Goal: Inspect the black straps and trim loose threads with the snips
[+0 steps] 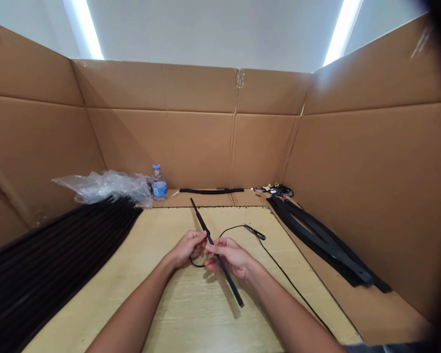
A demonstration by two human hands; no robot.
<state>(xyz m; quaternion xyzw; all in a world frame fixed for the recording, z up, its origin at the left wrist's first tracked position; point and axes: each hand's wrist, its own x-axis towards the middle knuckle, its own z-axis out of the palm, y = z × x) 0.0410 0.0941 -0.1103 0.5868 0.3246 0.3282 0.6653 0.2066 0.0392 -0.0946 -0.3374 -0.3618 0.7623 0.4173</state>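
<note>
A narrow black strip (200, 218) is gripped by the curled fingers of the left hand (186, 248) and the right hand (230, 256), its ends projecting beyond the fingers on both sides. A thin black cord (279, 267) is looped below the fingers, and a small black clip (255, 232) lies just past the fingertips. Whether the cord is pinched appears uncertain. A loosened grip could let the smooth strip slip, and the slack loop could snag.

no words I can read, blue label (159, 190) on the plastic water bottle (158, 182) too small and blurred to make out
</note>
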